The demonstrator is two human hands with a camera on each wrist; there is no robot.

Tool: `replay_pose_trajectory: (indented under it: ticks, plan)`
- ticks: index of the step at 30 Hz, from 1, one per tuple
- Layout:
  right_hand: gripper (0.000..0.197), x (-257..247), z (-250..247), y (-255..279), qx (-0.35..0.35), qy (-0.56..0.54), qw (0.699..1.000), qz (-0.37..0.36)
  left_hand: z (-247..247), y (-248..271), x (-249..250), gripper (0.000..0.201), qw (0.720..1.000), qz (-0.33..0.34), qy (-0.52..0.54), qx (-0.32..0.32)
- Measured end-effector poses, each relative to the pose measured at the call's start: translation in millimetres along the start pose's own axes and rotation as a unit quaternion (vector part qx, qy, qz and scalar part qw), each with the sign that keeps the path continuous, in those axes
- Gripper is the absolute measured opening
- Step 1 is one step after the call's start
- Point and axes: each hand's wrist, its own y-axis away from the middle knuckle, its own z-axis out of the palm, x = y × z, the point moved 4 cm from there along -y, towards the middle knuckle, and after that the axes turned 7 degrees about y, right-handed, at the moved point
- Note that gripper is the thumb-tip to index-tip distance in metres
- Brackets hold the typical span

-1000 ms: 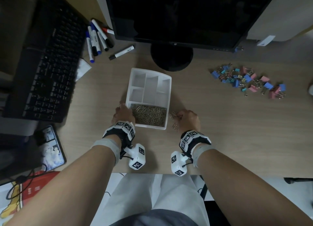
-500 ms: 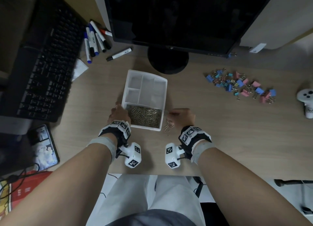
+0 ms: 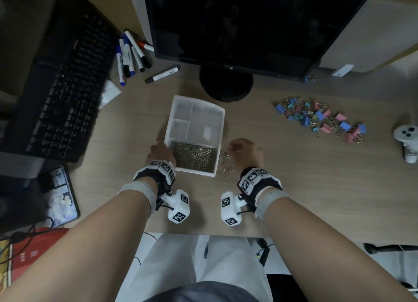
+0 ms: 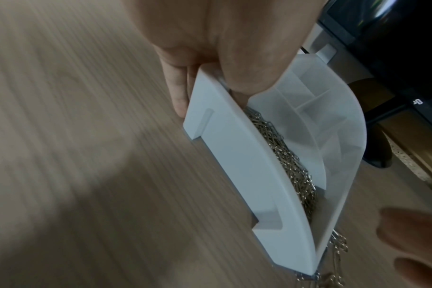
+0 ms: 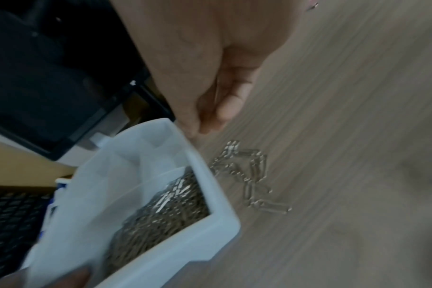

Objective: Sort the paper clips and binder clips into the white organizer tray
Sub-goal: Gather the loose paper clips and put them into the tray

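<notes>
The white organizer tray (image 3: 169, 129) sits mid-desk, and its near compartment is full of gold paper clips (image 3: 193, 158). My left hand (image 3: 160, 151) grips the tray's near-left corner (image 4: 210, 109), thumb inside and fingers outside the wall. A few loose paper clips (image 3: 226, 167) (image 5: 249, 175) lie on the desk against the tray's right side. My right hand (image 3: 245, 151) hovers just beyond them, its fingertips (image 5: 210, 120) curled together by the tray wall (image 5: 202, 161). Blur hides whether they pinch a clip. Coloured binder clips (image 3: 321, 119) lie in a pile far right.
A monitor stand (image 3: 226, 84) is just behind the tray. A black keyboard (image 3: 61, 93) and several markers (image 3: 131, 55) are at the left, a phone (image 3: 60, 193) at the near left, and a white controller (image 3: 407, 138) at the right edge.
My right hand has drawn back from the loose clips toward the tray's side. The left hand keeps its grip on the tray. The head view has shifted, bringing the controller into sight.
</notes>
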Motion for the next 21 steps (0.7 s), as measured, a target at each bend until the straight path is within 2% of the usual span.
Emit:
replay_pose_trajectory:
  ticks: [3,5,7,10,15,21]
  plan:
    - [0.043,15,14,-8,-0.057,0.069,0.996,-0.001,1,-2,1,0.044,1.000,0.001,-0.006,-0.003]
    - [0.049,15,31,-9,-0.074,0.091,0.993,-0.025,0,-3,1,0.046,1.000,0.000,-0.010,-0.005]
    - [0.045,13,44,-11,-0.063,0.097,0.992,-0.051,1,-3,0,0.046,1.000,0.001,-0.010,-0.004]
    - [0.027,12,55,-13,-0.044,0.114,0.990,-0.070,1,-3,-1,0.047,1.000,0.010,-0.013,-0.002]
    - [0.008,18,46,-8,-0.035,0.123,0.991,-0.031,1,-3,-5,0.043,1.000,0.018,-0.011,-0.001]
    - [0.010,24,54,-9,-0.044,0.136,0.990,-0.015,-1,1,-5,0.045,1.000,0.020,-0.016,0.009]
